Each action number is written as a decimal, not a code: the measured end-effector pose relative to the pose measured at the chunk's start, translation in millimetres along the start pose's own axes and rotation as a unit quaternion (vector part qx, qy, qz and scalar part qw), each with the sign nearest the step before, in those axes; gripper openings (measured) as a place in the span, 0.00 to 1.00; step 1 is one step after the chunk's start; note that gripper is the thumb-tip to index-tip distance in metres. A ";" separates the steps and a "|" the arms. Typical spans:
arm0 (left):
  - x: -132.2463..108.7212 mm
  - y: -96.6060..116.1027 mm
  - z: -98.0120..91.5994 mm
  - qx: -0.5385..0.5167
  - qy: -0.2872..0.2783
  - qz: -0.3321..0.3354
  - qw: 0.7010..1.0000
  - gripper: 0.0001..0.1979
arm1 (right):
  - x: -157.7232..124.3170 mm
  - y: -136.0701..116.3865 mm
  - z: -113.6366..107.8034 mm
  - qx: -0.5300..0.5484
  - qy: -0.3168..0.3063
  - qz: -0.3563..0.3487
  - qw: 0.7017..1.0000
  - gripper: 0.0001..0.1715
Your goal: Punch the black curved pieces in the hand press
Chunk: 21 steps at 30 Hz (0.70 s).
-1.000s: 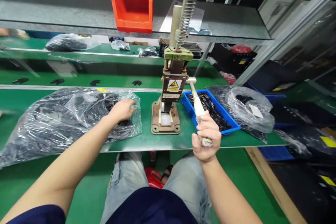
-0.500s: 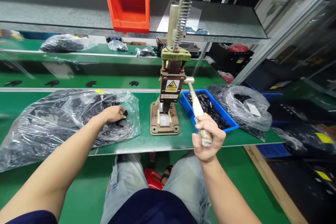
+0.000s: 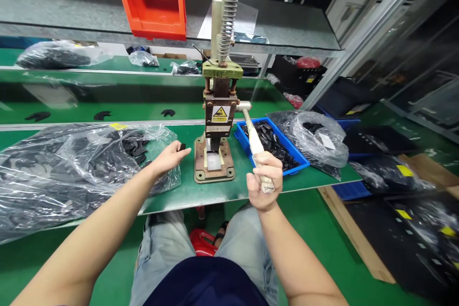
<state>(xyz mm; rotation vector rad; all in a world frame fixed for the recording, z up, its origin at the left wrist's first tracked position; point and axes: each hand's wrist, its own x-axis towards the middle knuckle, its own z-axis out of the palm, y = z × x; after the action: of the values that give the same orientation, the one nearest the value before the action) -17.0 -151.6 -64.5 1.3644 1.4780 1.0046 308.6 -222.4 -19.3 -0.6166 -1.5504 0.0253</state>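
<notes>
Between thumb and fingers, my left hand (image 3: 169,157) pinches a small black part (image 3: 182,147). That hand is over the right end of a clear plastic bag (image 3: 71,167) full of flat dark curved pieces, just left of the press base (image 3: 201,172). My right hand (image 3: 266,179) is wrapped round the taped lever (image 3: 254,139) of the hand press (image 3: 221,100). The lever slopes down toward me. Under the ram, a pale block (image 3: 214,161) sits on the base. A yellow warning label marks the press front.
Right of the press stands a blue tray (image 3: 301,165) of black parts, beside another plastic bag (image 3: 315,138). A red bin (image 3: 154,28) rests on the shelf above. Several dark curved pieces lie along the green strip behind. Cardboard (image 3: 358,234) and bagged goods are at the lower right.
My left hand has moved right, from over the bag toward the press, with the black part in it. My right hand stays on the lever. The whole view has shifted slightly.
</notes>
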 end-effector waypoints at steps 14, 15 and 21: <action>19.5 14.0 63.9 -0.123 -0.016 -0.058 0.991 0.23 | 1.3 -1.5 2.4 0.032 0.012 -0.008 0.999 0.20; 21.7 13.9 66.2 -0.121 -0.020 -0.063 0.990 0.22 | 1.4 -1.5 2.1 0.033 0.011 -0.007 0.999 0.20; 30.7 17.1 73.2 -0.061 -0.034 -0.071 0.995 0.20 | 0.2 -2.0 1.0 0.033 0.006 0.000 0.999 0.20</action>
<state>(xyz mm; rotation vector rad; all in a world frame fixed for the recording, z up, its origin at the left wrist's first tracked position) 57.1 -119.3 -72.6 1.1786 1.4174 0.9340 306.9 -223.7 -18.5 -0.5639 -1.5314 0.0716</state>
